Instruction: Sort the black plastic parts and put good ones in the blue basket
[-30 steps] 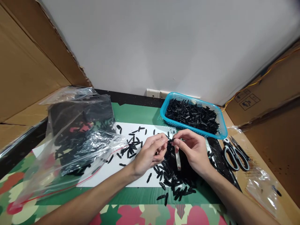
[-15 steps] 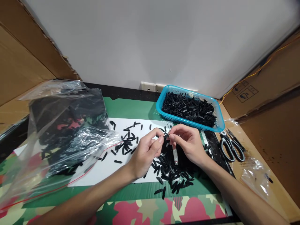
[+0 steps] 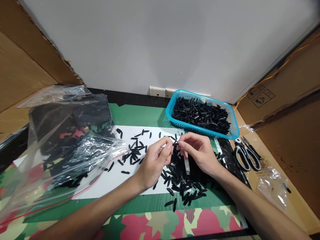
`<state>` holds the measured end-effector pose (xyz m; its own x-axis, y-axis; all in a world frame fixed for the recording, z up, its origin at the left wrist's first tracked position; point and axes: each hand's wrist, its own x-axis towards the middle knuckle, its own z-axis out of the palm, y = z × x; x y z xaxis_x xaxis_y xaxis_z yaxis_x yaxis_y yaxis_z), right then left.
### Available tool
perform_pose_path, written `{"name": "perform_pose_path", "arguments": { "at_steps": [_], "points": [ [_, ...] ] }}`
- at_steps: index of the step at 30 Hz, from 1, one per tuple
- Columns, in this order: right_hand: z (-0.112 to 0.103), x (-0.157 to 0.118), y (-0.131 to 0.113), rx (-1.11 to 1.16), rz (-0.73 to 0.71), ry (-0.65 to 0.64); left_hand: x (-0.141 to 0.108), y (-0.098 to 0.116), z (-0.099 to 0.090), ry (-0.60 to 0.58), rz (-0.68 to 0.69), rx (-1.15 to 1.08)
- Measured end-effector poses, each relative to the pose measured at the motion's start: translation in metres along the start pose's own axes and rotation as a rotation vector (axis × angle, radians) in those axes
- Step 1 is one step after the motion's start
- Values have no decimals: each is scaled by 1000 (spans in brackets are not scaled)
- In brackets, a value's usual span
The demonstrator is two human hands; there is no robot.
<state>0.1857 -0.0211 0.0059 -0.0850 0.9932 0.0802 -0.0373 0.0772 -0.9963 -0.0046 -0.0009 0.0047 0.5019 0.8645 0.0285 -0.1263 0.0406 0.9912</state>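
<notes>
Black strip [image 3: 176, 144], short and thin, is held above a loose heap of similar pieces [image 3: 185, 183] on the worktop [image 3: 150, 204]; the left hand [image 3: 155, 163] pinches one end in a closed grip, the right hand [image 3: 202, 154] the other. Leftward, more pieces dot white paper [image 3: 112, 182] beside a clear plastic bag [image 3: 82, 146]. Scissors [image 3: 246, 155] lie rightward. Farther back, a blue basket [image 3: 186, 125] holds many black pieces.
</notes>
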Motion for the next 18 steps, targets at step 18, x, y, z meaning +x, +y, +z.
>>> {"name": "perform_pose_path", "arguments": {
  "at_steps": [18],
  "points": [
    [2, -5, -6, -90, 10, -107, 1, -4, -4, 10, 2, 132]
  ]
}}
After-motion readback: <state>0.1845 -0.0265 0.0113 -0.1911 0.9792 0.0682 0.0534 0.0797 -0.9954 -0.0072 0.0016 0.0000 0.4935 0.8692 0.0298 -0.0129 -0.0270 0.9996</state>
